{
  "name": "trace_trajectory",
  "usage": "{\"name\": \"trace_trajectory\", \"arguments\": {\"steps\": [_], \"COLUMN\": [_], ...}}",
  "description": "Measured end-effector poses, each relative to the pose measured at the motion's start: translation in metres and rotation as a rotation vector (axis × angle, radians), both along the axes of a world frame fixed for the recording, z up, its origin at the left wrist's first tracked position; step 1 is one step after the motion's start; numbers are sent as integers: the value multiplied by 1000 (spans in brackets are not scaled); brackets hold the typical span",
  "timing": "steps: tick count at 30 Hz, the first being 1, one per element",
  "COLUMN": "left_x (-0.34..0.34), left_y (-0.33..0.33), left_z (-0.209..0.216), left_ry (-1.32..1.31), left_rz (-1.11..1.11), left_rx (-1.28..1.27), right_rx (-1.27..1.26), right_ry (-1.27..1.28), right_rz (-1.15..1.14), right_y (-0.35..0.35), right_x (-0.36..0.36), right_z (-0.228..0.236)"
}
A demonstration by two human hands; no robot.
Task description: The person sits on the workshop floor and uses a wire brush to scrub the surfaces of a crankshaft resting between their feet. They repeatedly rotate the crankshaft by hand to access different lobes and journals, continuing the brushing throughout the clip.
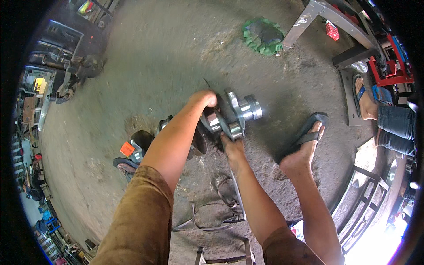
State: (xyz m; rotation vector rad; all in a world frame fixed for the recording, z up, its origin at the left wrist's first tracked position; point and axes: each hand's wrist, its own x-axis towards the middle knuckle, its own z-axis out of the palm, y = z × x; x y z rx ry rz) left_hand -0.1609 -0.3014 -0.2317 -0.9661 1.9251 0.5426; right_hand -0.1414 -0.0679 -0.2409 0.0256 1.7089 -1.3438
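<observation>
A shiny metal crankshaft (212, 122) lies slantwise over the floor, its middle partly covered by my left forearm. An orange tag (127, 149) is on or beside its left end. My left hand (205, 99) is closed at the far side of the crank webs, its fingers mostly hidden; a thin dark end pokes out above it. Against the near side of the crankshaft, my right hand (232, 149) is closed, fingertips at the metal. From it a narrow grey strip (238, 196) trails toward me; how the strip meets the crankshaft is hidden.
Loose straps (203, 227) lie near me. My sandalled right foot (304, 148) stands right of the crankshaft. Farther off are a green-edged round pad (263, 36), a metal stand (316, 11), a wheeled frame (73, 68) and another person's foot (366, 104).
</observation>
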Motion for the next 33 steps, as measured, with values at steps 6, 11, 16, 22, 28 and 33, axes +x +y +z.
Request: {"name": "trace_trajectory", "arguments": {"steps": [6, 11, 16, 22, 28, 33], "left_x": [11, 43, 73, 110, 146, 156], "left_y": [-10, -14, 15, 110, 219, 295], "left_z": [17, 85, 166, 261, 287, 266], "left_ry": [424, 1033, 1762, 1829, 1736, 1697], "left_rz": [290, 1176, 1135, 1030, 1030, 913], "left_rx": [-266, 60, 111, 222, 36, 12], "right_rx": [-58, 13, 64, -45, 56, -30], "right_ry": [-66, -267, -294, -314, -341, -202], "right_rz": [178, 362, 552, 408, 396, 207], "right_y": [11, 79, 157, 189, 160, 142], "right_x": [-12, -24, -14, 9, 25, 50], "right_z": [18, 66, 100, 130, 163, 153]}}
